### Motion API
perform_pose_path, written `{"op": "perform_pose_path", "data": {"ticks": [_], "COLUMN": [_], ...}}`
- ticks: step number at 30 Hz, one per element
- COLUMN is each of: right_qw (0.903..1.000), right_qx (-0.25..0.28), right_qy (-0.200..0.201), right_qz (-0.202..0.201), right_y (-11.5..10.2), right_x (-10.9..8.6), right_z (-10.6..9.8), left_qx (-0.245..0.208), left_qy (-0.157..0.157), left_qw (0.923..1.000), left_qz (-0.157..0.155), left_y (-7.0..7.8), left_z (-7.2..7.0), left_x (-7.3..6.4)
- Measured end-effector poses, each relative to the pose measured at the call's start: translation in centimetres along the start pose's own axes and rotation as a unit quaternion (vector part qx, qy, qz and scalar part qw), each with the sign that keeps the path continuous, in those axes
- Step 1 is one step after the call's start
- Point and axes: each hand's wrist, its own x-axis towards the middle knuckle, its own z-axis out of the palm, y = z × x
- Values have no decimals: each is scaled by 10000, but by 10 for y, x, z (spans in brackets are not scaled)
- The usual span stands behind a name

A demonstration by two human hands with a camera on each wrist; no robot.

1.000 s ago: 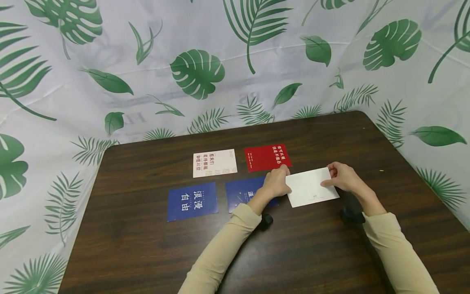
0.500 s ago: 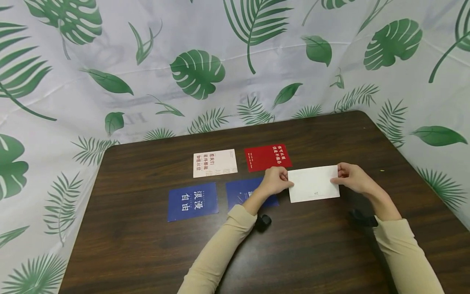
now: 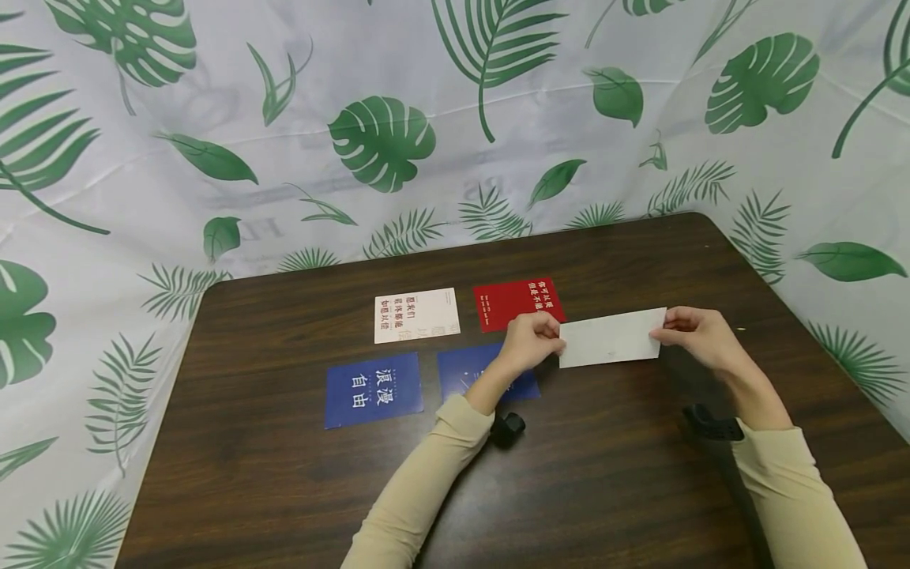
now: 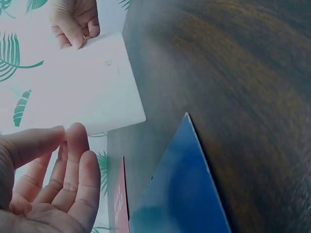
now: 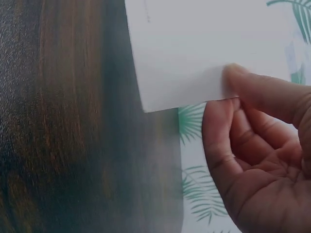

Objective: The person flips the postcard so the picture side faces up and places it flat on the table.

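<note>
A white card (image 3: 611, 340) with a small faint mark is held up over the right part of the table, its plain side toward me. My left hand (image 3: 529, 341) pinches its left edge between thumb and forefinger, the other fingers loosely bent in the left wrist view. At the opposite edge my right hand (image 3: 700, 336) pinches it the same way, the thumb (image 5: 272, 92) lying on the near face. Beneath the left wrist lies a blue card (image 3: 455, 371), partly covered by that hand. Just behind the left hand is a red card (image 3: 508, 304) with white lettering.
Flat on the dark wooden table (image 3: 284, 490) lie another blue card (image 3: 373, 391) with white characters and a pale card (image 3: 415, 316) with dark red ones. A white curtain (image 3: 284, 182) printed with green leaves hangs behind the table's far edge.
The white card has been straightened and tilted, so it looks narrower from top to bottom. The right hand has moved to the right and slightly up; the left hand has risen a little.
</note>
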Motion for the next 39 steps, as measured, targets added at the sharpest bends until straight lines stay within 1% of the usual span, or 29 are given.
{"op": "perform_pose_path", "data": {"ticks": [3,5,9,14,16,18,22,25,29,34,39], "right_qw": [9997,9995,9989,9961,9957,9962,9973,9967,9947,9964,9937], "right_qx": [58,98,377,810,780,659,476,662,839,412,301], "right_qy": [219,287,243,70,58,117,140,-54,-359,-631,-1082], "right_qz": [3,-17,-99,-347,-500,-563,-536,-470,-477,-386,-43], "right_y": [0,1,2,7,9,10,13,16,22,29,35], "right_x": [0,0,0,1,1,0,-1,-3,-3,-4,-6], "right_z": [0,-1,0,1,1,1,1,0,-1,-4,-7], "left_qx": [-148,-184,-271,-294,-274,-274,-160,8,122,305,498], "left_qy": [118,149,134,75,32,-43,-261,-418,-570,-719,-856], "left_qw": [9998,9997,9995,9995,9996,9996,9994,9989,9982,9969,9949], "left_qz": [42,32,-19,7,16,-24,-182,-215,-111,-130,-179], "left_y": [0,-1,-2,-4,-4,-4,-3,-3,-3,-4,-5], "left_z": [-1,-1,-3,-4,-5,-5,-6,-7,-7,-6,-4], "left_x": [0,-1,-2,-4,-5,-5,-7,-8,-9,-9,-9]}}
